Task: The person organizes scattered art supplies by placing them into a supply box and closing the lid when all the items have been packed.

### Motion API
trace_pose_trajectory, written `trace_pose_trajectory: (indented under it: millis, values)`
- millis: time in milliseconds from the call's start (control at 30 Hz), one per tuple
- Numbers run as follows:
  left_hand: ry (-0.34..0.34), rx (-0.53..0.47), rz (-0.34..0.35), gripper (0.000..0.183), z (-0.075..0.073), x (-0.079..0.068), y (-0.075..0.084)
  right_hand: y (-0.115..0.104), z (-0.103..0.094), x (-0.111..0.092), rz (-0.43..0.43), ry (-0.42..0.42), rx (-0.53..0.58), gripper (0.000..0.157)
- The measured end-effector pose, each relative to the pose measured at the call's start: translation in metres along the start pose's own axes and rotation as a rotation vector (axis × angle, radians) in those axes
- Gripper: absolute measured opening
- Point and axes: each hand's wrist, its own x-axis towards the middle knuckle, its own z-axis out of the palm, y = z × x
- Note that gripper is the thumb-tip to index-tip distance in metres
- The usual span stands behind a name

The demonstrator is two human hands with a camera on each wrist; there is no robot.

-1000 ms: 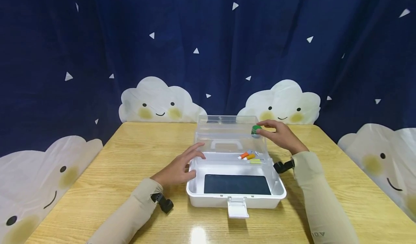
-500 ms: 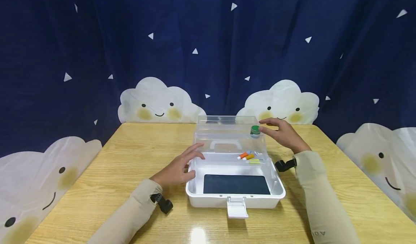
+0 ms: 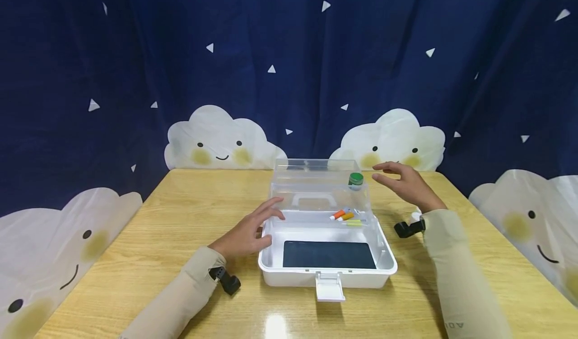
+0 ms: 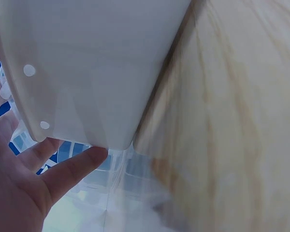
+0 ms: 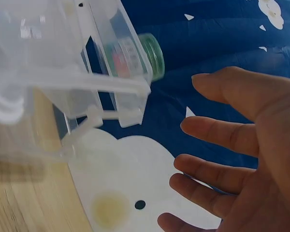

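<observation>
The green-lidded jar [image 3: 355, 180] sits at the back right of the white box [image 3: 289, 280]. Right of the box, the right hand [image 3: 408, 184] is empty, fingers spread. The left hand [image 3: 246, 234] touches the box's left edge with loose fingers. Only the right wrist view shows the jar's label [image 5: 129, 57].

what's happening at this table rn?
A person has both hands at an open white storage box. The right hand is beside a green-lidded jar, not touching it, holding nothing; the jar sits at the right end of the top clear tray. The left hand is at the box's left rim. Orange and yellow-orange tubes lie lower down, a dark flat rectangle in the base.
</observation>
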Motion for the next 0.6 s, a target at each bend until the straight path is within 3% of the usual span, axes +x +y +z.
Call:
trace_pose_trajectory:
  millis: [400,600]
  values:
    - [-0.001,-0.001,0.016,0.047,-0.001,0.003,0.0,0.02,-0.023,-0.005,-0.005,0.012,-0.022,0.056]
    - [-0.001,-0.003,0.008,0.048,-0.001,0.002,-0.001,0.03,-0.029,-0.011,0.052,-0.014,-0.007,0.061]
